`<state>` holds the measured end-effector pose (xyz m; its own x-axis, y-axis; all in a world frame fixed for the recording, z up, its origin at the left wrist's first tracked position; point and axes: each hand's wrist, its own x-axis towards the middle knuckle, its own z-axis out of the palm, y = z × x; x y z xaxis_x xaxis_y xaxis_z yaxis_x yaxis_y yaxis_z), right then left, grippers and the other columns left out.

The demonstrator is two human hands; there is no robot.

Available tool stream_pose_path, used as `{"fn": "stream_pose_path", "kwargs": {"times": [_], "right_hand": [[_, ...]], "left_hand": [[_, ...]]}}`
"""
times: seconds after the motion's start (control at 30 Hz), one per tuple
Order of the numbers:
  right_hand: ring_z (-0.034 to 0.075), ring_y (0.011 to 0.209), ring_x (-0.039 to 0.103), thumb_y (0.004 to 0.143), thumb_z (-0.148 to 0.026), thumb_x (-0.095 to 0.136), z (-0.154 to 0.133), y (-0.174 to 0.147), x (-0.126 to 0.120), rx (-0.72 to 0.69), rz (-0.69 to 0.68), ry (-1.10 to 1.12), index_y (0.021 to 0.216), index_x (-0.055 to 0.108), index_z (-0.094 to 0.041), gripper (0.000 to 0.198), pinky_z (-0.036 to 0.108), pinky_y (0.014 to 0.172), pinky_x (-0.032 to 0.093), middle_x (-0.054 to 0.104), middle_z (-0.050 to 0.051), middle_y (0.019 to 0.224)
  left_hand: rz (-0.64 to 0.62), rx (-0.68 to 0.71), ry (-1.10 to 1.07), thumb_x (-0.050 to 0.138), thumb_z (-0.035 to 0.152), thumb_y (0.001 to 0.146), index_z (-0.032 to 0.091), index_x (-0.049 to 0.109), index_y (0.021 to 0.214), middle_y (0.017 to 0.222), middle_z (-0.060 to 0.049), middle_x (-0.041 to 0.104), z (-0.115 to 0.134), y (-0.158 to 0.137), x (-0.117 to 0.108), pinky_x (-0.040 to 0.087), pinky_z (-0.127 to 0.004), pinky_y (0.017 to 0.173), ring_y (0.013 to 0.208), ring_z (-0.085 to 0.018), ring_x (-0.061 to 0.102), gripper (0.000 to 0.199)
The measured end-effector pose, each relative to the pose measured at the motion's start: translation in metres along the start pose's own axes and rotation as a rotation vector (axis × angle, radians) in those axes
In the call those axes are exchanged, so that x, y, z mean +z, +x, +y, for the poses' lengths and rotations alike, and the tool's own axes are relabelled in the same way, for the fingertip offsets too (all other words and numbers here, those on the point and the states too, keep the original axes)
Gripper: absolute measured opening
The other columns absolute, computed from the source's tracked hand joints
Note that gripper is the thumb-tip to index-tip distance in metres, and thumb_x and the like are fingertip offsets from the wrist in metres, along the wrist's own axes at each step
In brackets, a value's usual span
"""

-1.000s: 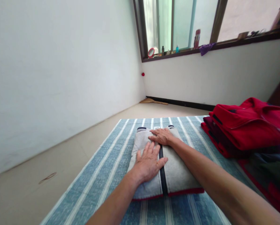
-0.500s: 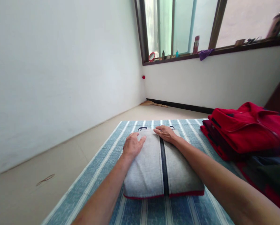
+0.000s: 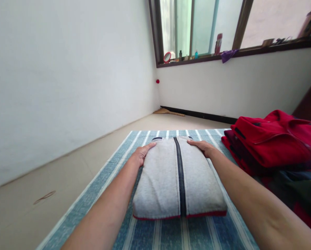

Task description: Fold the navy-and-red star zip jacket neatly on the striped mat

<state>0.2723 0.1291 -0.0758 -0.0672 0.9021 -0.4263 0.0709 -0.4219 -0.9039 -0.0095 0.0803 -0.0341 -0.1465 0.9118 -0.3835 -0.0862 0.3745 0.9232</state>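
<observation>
A folded grey zip-up jacket [image 3: 160,180] lies in front of me, with a dark zip down its middle, a red edge at the near side and striped dark bands at the far corners. My left hand [image 3: 144,153] grips its far left side, thumb on top. On the far right side my right hand [image 3: 203,147] holds it the same way. The other fingers of both hands are mostly hidden along or beneath the sides. Under the jacket is a blue cloth with white stripes [image 3: 113,173].
To the right sits a stack of folded red clothes [image 3: 277,142], with dark garments [image 3: 298,191] nearer me. A white wall [image 3: 66,86] rises at the left. Small items and a bottle [image 3: 218,44] stand on the windowsill. A broom-like thing [image 3: 168,111] lies on the floor.
Both hands have moved outward from the jacket's top to its two far sides and now clasp it. The view has shifted slightly.
</observation>
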Motion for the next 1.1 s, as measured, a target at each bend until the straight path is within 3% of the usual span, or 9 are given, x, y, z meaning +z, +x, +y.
{"fn": "stream_pose_path", "kwargs": {"times": [0.13,0.3,0.4,0.47,0.57,0.67,0.8,0.9,1.1], "right_hand": [[0.017,0.065,0.064,0.069,-0.03,0.077,-0.008,-0.011,0.003,-0.011,-0.03,0.119,0.082,0.062,-0.013,0.025,0.031,0.064,0.055,0.067,0.007,0.077],[0.018,0.067,0.064,0.068,-0.024,0.075,-0.053,-0.047,-0.004,-0.205,-0.071,0.222,0.08,0.064,-0.016,0.018,0.03,0.067,0.054,0.068,0.005,0.078],[0.017,0.079,0.065,0.061,-0.023,0.08,-0.088,-0.099,-0.014,-0.464,-0.095,0.258,0.091,0.066,-0.018,0.033,0.026,0.075,0.052,0.07,0.002,0.088],[0.023,0.093,0.065,0.056,-0.023,0.084,-0.091,-0.146,-0.02,-0.799,-0.129,0.171,0.106,0.065,-0.018,0.054,0.031,0.084,0.051,0.07,0.004,0.099],[0.027,0.107,0.061,0.056,-0.021,0.084,-0.04,-0.217,-0.024,-0.958,-0.1,-0.055,0.134,0.047,-0.028,0.087,0.036,0.089,0.051,0.063,0.005,0.121],[0.029,0.115,0.058,0.073,-0.021,0.069,0.064,-0.267,-0.021,-1.01,0.046,-0.408,0.135,0.046,-0.035,0.068,0.043,0.097,0.048,0.058,0.006,0.13],[0.03,0.105,0.064,0.072,-0.012,0.057,0.186,-0.294,-0.021,-1.014,0.086,-0.545,0.127,0.053,-0.039,0.061,0.042,0.084,0.056,0.066,0.005,0.113],[0.03,0.11,0.061,0.065,-0.008,0.054,0.213,-0.299,-0.029,-1.002,0.098,-0.626,0.127,0.055,-0.035,0.067,0.044,0.091,0.054,0.063,0.004,0.122],[0.025,0.113,0.06,0.072,-0.008,0.046,0.188,-0.316,-0.038,-1.006,0.139,-0.722,0.13,0.053,-0.033,0.064,0.039,0.092,0.054,0.061,0.005,0.126]], "left_hand": [[-0.064,-0.018,0.006,0.08,0.029,0.055,0.014,0.064,0.072,0.066,-0.007,0.071,0.006,-0.007,0.003,0.057,-0.038,0.064,0.062,-0.025,0.067,0.027],[-0.07,0.186,0.02,0.073,0.023,0.06,0.012,0.066,0.079,0.068,-0.004,0.071,0.05,-0.045,0.002,0.054,-0.035,0.069,0.065,-0.02,0.065,0.023],[-0.08,0.407,0.036,0.074,0.019,0.06,0.013,0.067,0.094,0.087,-0.002,0.074,0.086,-0.095,-0.002,0.051,-0.028,0.078,0.082,-0.017,0.064,0.035],[-0.12,0.557,0.062,0.078,0.016,0.054,0.016,0.065,0.106,0.107,-0.002,0.072,0.09,-0.135,-0.011,0.048,-0.027,0.088,0.102,-0.02,0.062,0.054],[-0.045,0.8,0.323,0.081,0.021,0.054,0.024,0.056,0.124,0.123,-0.003,0.065,0.037,-0.191,-0.033,0.05,-0.038,0.094,0.11,-0.028,0.061,0.075],[0.179,0.95,0.629,0.074,0.025,0.064,0.032,0.059,0.122,0.115,-0.001,0.069,-0.067,-0.236,-0.057,0.051,-0.042,0.097,0.105,-0.03,0.065,0.06],[0.031,0.999,0.864,0.057,0.02,0.081,0.039,0.054,0.128,0.131,0.001,0.061,-0.175,-0.279,-0.075,0.048,-0.039,0.102,0.116,-0.026,0.06,0.05],[0.038,1.069,0.935,0.052,0.016,0.083,0.036,0.052,0.13,0.133,-0.001,0.059,-0.189,-0.289,-0.077,0.045,-0.037,0.104,0.118,-0.024,0.058,0.051],[0.153,1.009,0.924,0.048,0.022,0.085,0.031,0.064,0.114,0.111,-0.001,0.072,-0.14,-0.296,-0.071,0.054,-0.029,0.091,0.1,-0.02,0.069,0.034]]}}
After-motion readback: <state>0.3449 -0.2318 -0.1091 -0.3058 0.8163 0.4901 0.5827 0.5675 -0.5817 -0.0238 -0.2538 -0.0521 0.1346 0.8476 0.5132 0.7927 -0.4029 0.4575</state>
